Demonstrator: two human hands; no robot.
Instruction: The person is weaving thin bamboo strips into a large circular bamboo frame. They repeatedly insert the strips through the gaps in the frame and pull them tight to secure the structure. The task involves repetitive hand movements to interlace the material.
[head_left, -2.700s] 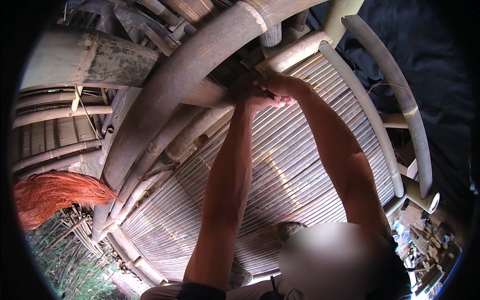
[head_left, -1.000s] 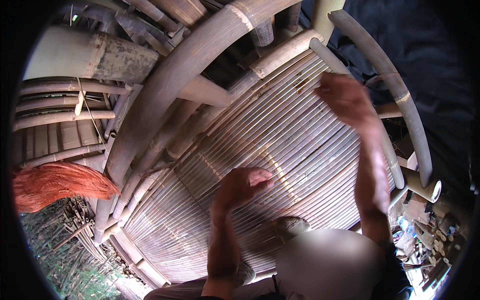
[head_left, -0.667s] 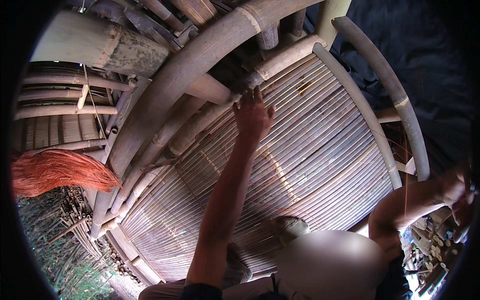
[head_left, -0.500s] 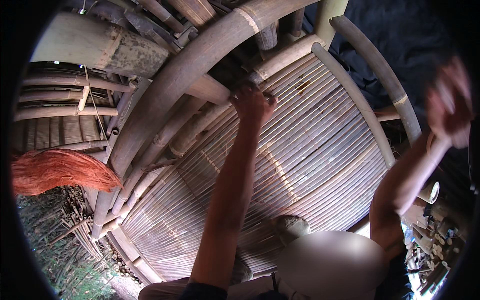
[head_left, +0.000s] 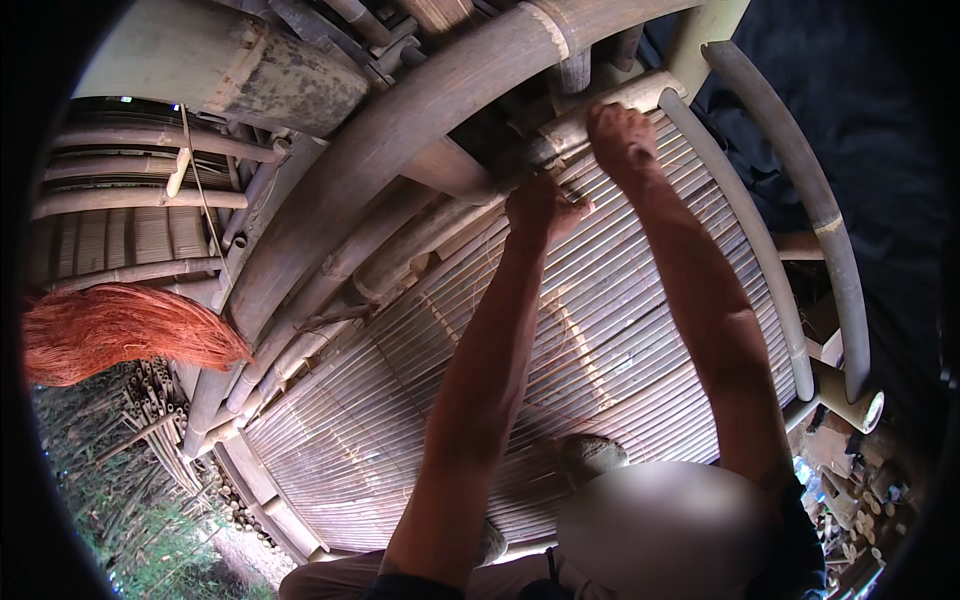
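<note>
My left hand [head_left: 545,207] is closed at the upper edge of a slatted bamboo panel [head_left: 660,330], against the round bamboo rail [head_left: 440,222]. Its thumb points right, and what the fingers pinch is hidden. Farther right and higher, my right hand [head_left: 625,145] is curled into a fist by the same rail; anything inside it does not show. A thin pale strand [head_left: 488,262] hangs in a loose curve below my left hand, over the slats. Both forearms reach across the panel from the lower edge.
A thick curved bamboo pole [head_left: 400,125] arches over the upper left. An orange-red fibre bundle [head_left: 130,330] hangs at the left. Dark cloth [head_left: 830,130] lies at the upper right, with cut bamboo pieces [head_left: 870,510] below. A shoe [head_left: 592,458] rests on the slats.
My right hand has swung from far right, raised and blurred, in to the rail near my left hand. The left hand stays at the rail. The view has shifted slightly.
</note>
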